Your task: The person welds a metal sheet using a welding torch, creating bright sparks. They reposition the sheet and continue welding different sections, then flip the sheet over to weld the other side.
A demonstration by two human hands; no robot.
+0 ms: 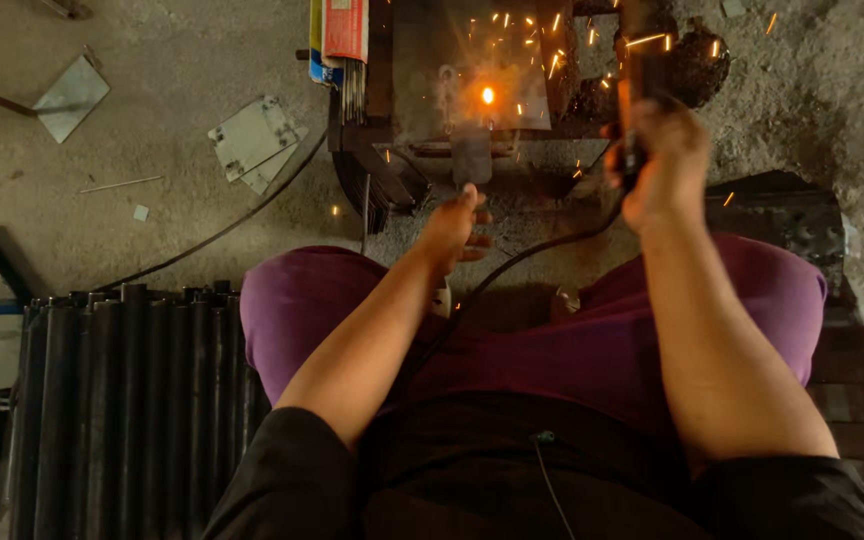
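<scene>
Right hand grips welding holder (sparks flying).

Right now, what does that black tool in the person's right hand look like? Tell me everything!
The welding holder is a dark, slim handle, held upright in the grip of the right hand above the purple-clad knee. A black cable hangs from it and runs down between the legs. Its top is lost in shadow; orange sparks fly beside it.

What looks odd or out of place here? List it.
Sparks fly off the glowing weld spot on the metal frame while both the left hand and right hand are bare. Flat metal offcuts lie scattered askew on the concrete floor, and a thin rod lies loose nearby.
</scene>
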